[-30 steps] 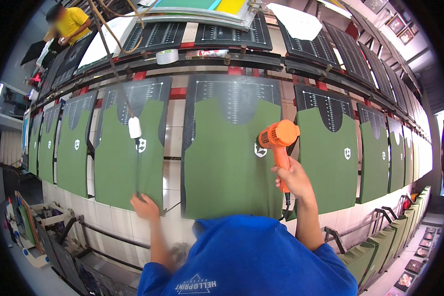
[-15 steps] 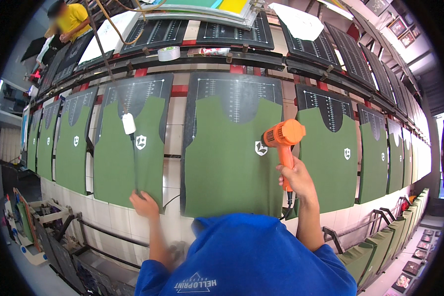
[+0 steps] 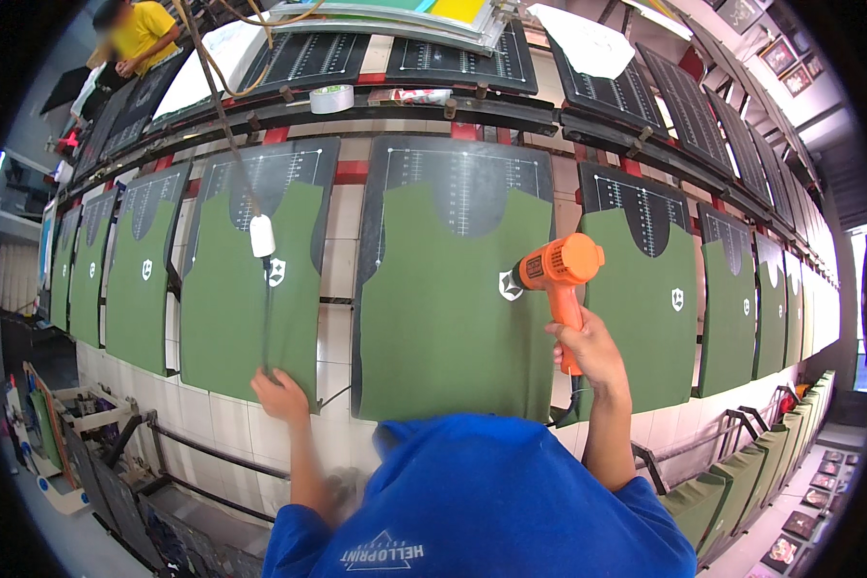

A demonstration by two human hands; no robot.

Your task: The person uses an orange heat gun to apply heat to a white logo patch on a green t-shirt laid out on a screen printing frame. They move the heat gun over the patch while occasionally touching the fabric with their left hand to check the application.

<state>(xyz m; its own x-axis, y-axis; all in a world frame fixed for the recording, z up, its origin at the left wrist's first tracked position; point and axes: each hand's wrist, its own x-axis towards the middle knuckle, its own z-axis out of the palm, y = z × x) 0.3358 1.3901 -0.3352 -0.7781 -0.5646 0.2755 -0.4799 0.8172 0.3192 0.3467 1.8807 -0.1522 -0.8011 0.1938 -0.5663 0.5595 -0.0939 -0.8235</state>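
Observation:
My right hand is closed around the handle of an orange heat gun. Its dark nozzle points left, beside a white shield emblem on the green shirt panel in front of me. That panel lies flat over a black printing board. At left, my left hand is closed on a dark power cord. The cord runs up to a white socket connector, which hangs in front of another green shirt panel with a similar emblem.
More boards with green panels continue along both sides. Behind them runs a black rail with a tape roll and a tube on it. Stacked frames lie farther back. A person in a yellow shirt is at far left.
The heat gun has shifted slightly right and turned a little, its nozzle still by the emblem. The white connector has swung slightly right; my left hand has moved slightly up and left.

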